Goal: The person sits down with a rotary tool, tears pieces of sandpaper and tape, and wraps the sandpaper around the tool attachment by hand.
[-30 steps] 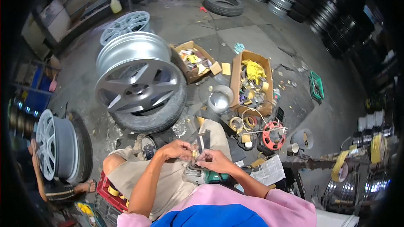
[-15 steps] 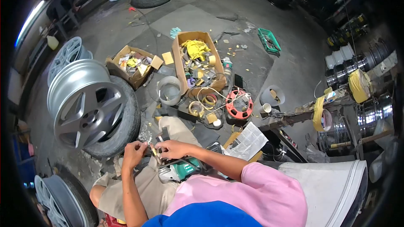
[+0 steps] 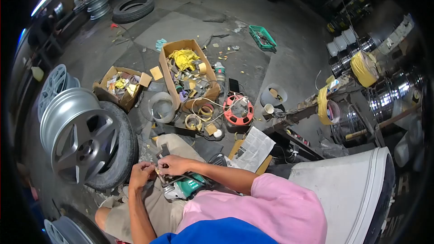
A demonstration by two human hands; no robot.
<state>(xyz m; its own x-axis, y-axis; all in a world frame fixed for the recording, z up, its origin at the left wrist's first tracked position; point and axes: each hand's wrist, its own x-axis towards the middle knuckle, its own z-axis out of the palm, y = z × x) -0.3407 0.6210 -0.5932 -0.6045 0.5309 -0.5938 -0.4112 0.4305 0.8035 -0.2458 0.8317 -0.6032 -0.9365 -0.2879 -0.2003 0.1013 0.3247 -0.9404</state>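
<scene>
Above the lap, my left hand (image 3: 142,174) is closed in a pinch, its fingertips meeting a small thin piece with a yellowish end (image 3: 157,171). My right hand (image 3: 175,165) is closed too, its fingers gripping beside the same piece; its exact kind is too small to tell. Just below the right hand, a green angle grinder (image 3: 189,186) with a silver head lies across the lap. A dark flat bar (image 3: 162,151) sticks up past the right hand's fingers, and what it belongs to is hidden.
On the left, a silver alloy wheel (image 3: 86,147) leans against a tyre (image 3: 129,140). Ahead are a cardboard box (image 3: 168,74) of scraps, a smaller box (image 3: 124,101), a clear bucket (image 3: 161,108), a red cable reel (image 3: 238,116) and newspaper (image 3: 253,149). A white barrel (image 3: 339,190) stands at right.
The view has turned, so surroundings shift left and, at the left, lower. Both hands stay close together at the small piece; the yellowish end now shows less between the fingers.
</scene>
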